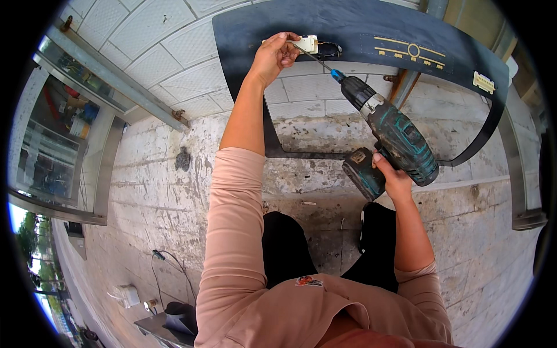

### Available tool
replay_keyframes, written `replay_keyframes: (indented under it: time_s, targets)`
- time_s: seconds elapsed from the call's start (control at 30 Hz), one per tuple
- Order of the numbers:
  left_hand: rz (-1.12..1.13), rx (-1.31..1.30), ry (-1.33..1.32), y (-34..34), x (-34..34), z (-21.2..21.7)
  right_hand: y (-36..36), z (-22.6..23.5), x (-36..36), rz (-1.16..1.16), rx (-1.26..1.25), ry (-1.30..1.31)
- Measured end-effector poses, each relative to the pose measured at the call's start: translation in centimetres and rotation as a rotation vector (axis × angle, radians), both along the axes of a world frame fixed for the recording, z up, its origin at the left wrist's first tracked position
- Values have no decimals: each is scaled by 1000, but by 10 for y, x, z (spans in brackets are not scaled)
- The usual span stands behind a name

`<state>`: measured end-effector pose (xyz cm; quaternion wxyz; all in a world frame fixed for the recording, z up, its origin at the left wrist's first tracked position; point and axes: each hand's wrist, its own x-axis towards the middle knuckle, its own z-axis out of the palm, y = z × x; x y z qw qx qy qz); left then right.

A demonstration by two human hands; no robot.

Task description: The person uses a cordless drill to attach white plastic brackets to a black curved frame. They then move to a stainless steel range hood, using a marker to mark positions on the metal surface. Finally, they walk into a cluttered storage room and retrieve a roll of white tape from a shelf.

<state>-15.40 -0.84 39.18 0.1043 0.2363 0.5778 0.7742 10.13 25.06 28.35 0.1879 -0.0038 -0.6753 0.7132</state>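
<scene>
A teal and black cordless drill (400, 130) is held by its handle in my right hand (394, 178). Its long thin bit (316, 60) slants up and left from a blue collar (337, 75). The bit's tip ends beside the curled fingers of my left hand (276, 57). Those fingers are closed against a white plastic part (307, 44) on a dark curved panel (348, 23); whatever they pinch is hidden. Next to the white part is a black oval fitting (331, 49).
Cream-coloured strips and a ring (413, 51) sit on the panel, with a cream connector block (484, 82) farther right. A tiled wall (191, 52) stands behind. Left are a metal post (130, 81) and a glass-fronted cabinet (46, 156). A cable (177, 264) lies on the stained floor.
</scene>
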Motion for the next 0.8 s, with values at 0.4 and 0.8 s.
replay_keyframes:
  time_s: [0.4,0.8]
  targets:
    - [-22,99,-45,3,11,4,-1,9,8,18,10,4]
    - [7,121,-124,6,17,13,0,17,14,41,-134,16]
